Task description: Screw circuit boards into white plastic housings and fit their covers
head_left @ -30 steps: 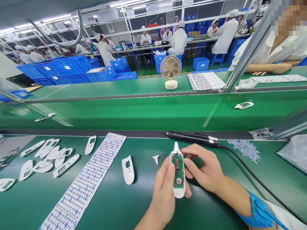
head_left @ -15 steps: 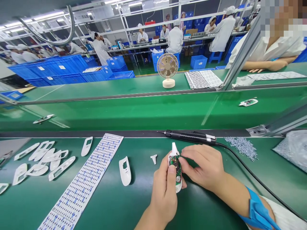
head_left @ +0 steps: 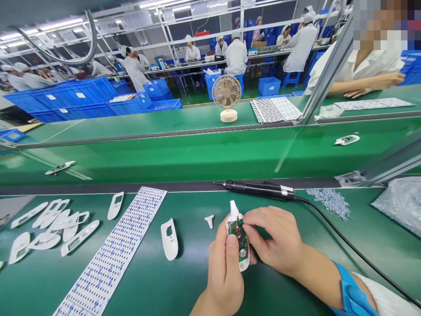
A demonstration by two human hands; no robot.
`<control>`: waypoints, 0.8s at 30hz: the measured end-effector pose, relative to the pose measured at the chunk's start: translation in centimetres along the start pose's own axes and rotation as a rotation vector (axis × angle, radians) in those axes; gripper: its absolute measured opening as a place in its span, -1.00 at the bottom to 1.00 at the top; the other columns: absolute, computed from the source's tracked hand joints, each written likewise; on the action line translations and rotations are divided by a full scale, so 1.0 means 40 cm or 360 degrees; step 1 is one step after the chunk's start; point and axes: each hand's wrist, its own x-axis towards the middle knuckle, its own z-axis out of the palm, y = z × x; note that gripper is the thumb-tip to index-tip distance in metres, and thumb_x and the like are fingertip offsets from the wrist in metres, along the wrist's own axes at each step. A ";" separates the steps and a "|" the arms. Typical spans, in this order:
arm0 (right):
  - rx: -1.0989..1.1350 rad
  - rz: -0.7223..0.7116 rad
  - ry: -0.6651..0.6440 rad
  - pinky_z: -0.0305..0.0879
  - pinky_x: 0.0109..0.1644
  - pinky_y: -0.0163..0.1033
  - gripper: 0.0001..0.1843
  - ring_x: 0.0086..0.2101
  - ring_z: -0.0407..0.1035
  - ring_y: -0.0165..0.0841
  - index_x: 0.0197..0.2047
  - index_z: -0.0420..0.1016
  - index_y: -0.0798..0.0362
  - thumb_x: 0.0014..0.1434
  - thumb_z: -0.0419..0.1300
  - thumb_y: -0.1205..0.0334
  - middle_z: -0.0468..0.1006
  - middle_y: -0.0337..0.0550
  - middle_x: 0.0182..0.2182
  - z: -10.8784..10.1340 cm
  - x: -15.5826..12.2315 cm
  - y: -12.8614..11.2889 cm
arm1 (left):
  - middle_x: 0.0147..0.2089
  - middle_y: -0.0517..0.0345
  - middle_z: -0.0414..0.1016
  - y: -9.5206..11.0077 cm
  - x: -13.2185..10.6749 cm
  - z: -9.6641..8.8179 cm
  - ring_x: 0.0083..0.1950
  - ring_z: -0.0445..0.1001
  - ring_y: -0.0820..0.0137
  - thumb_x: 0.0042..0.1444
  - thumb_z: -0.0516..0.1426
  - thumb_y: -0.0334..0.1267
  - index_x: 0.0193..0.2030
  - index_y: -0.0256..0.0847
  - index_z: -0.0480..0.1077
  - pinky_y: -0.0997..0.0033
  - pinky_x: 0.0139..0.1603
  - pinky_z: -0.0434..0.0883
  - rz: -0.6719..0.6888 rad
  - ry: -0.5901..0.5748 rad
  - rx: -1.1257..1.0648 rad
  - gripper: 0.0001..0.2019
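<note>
Over 1 second the left hand [head_left: 225, 267] stayed wrapped around the white housing [head_left: 244, 262] held just above the green bench [head_left: 164, 285], while the right hand [head_left: 276, 241] closed in, fingertips pinching its circuit board [head_left: 239, 232], apparently seating it.

green bench [head_left: 184, 289] | white shells [head_left: 49, 224] left — sticker sheet [head_left: 115, 254] | screwdriver [head_left: 259, 190], screws [head_left: 329, 202] at back

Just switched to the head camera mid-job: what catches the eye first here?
Front and centre, the left hand grips an open white casing with a green circuit board showing, and the right hand pinches its upper edge. Just behind them a black screwdriver lies along the far edge of the green table. To the left, a long dotted strip runs diagonally beside a scatter of white shells.
</note>
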 end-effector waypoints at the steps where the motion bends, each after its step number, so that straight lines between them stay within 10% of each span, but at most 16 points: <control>1: 0.0028 -0.0008 -0.0020 0.30 -0.33 -0.21 -0.87 -0.37 0.55 -0.35 -0.10 0.41 -0.02 0.35 0.17 0.40 0.64 -0.25 -0.33 -0.002 0.000 0.002 | -0.53 0.17 0.49 -0.001 0.001 -0.003 -0.52 0.38 0.38 0.37 0.10 0.10 0.20 -0.21 0.45 0.42 -0.44 0.35 0.0014 -0.0005 0.0019 -0.53; 15: 0.0657 0.0284 -0.0664 0.36 -0.27 -0.24 -0.84 -0.44 0.44 -0.41 -0.14 0.22 -0.07 0.47 -0.01 0.40 0.50 -0.36 -0.45 -0.037 0.027 0.021 | -0.43 0.16 0.49 -0.004 0.012 -0.018 -0.55 0.40 0.44 0.39 0.06 0.09 0.04 -0.20 0.50 0.45 -0.50 0.34 0.0066 -0.0131 0.0135 -0.59; 24: 0.0726 0.0301 -0.0640 0.32 -0.26 -0.25 -0.84 -0.43 0.41 -0.40 -0.17 0.26 -0.04 0.47 -0.01 0.39 0.46 -0.34 -0.47 -0.033 0.023 0.028 | -0.34 0.12 0.56 -0.017 0.016 -0.030 -0.53 0.45 0.47 0.48 -0.07 0.00 0.01 -0.21 0.43 0.49 -0.48 0.38 0.0174 -0.0308 0.0190 -0.63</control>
